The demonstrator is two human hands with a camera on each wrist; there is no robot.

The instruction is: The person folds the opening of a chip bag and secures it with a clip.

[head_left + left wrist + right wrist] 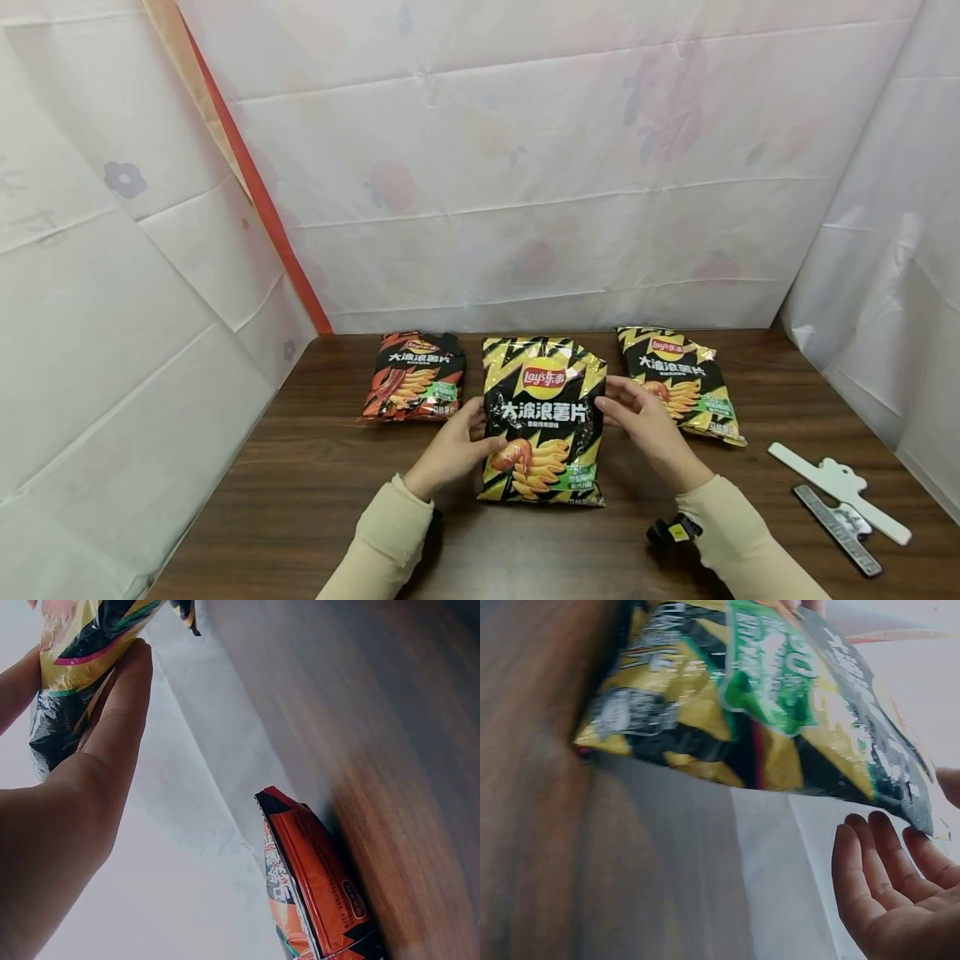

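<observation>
A yellow-and-black bag of potato chips [543,433] is held face-on at the middle of the table in the head view, its top right corner cut away. My left hand [453,446] grips its left side, thumb on the front and fingers partly hidden behind. On the right edge, my right hand [651,421] holds the bag loosely between thumb and fingers. The right wrist view shows the bag's lower part [705,712] close up, with the right hand's fingers [885,874] at its edge. In the left wrist view the left hand [112,742] grips the bag [82,667].
A red-and-black chip bag [416,379] lies at the back left, and another yellow-and-black chip bag [678,383] at the back right. Two sealing clips, one white [840,487] and one grey [836,529], lie at the right. Cloth walls [525,167] enclose the wooden table [300,500].
</observation>
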